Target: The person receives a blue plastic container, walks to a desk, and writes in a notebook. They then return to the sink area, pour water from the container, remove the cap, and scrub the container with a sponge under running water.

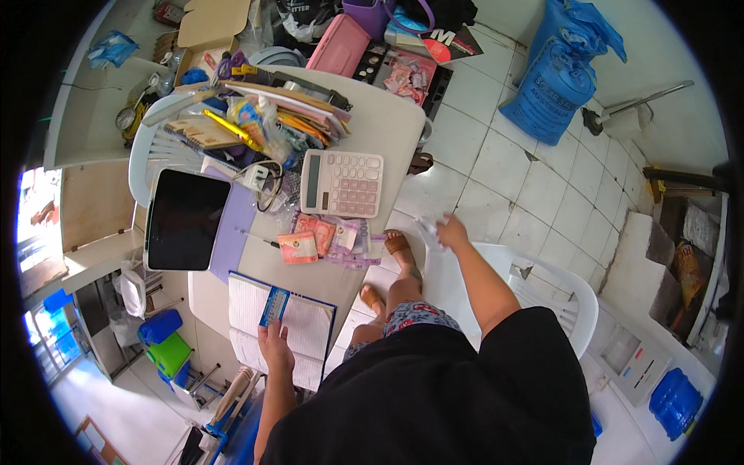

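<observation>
My left hand (275,346) is closed on the lower end of a small flat blue printed card or packet (274,306). It is over an open lined notebook (311,328) with a dark blue edge. My right hand (452,232) is out to the right above the seat of a white plastic chair (451,288), its fingers drawn together. Something pale and thin (425,229) shows beside those fingers, too blurred to name. Orange banknotes (299,247) and purple banknotes (344,240) lie beyond the notebook, below a pink calculator (342,183).
A tablet (187,220) with a dark screen lies at the table's left on a purple folder (235,225). Papers, bags and a charger (256,177) crowd the table's (387,116) far side. A blue sack (549,89) stands on the tiled floor at the far right.
</observation>
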The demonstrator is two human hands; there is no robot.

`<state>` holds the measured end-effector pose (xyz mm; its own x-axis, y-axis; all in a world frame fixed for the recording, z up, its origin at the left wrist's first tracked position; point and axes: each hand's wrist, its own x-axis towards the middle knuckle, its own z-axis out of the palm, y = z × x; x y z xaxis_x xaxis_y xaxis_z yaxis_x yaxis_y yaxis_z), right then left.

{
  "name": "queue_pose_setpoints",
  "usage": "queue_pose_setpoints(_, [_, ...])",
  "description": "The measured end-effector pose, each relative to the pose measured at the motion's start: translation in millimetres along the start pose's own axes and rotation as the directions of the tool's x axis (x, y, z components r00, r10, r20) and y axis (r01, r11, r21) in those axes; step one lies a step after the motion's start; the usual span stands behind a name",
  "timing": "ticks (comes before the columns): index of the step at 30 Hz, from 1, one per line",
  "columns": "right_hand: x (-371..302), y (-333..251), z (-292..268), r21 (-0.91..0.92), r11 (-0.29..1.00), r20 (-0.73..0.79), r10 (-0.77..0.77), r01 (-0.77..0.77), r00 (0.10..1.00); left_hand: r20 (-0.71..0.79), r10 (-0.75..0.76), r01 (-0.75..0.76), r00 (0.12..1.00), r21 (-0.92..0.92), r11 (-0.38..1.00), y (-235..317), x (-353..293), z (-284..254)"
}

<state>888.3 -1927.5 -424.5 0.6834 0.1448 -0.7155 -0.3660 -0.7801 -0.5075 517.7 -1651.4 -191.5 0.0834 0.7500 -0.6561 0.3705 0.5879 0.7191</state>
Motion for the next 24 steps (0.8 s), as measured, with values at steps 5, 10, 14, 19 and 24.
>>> queue_pose_setpoints(5, [-44.1, 54.7, -21.9, -0.206, 0.947, 0.263, 0.297, -0.247, 0.918, 0.012, -0.093, 0.093, 0.996, -0.067, 0.993, 5.8, 1.8, 0.7])
queue_pose_setpoints(10, [-13.0, 10.0, -69.7, -0.035, 0.994, 0.042, 0.105, -0.103, 0.994, 0.039, -0.15, 0.152, 0.988, -0.086, 0.985, 15.2, 7.2, -1.5])
queue_pose_setpoints(14, [73.6, -74.8, -94.9, -0.234, 0.963, -0.085, -0.156, 0.133, 0.984, -0.044, -0.268, 0.257, 0.962, -0.176, 0.95, 24.7, 4.0, -6.3])
queue_pose_setpoints(19, [213.3, -203.9, -74.2, -0.378, 0.818, -0.027, -0.477, 0.433, 0.878, -0.138, -0.332, 0.32, 0.933, -0.105, 0.942, 33.0, -7.0, 6.7])
queue_pose_setpoints(24, [329.3, -298.7, -19.9, -0.517, 0.574, 0.137, -0.677, 0.635, 0.723, -0.312, -0.392, 0.332, 0.865, -0.229, 0.915, 42.5, -14.7, 22.6])
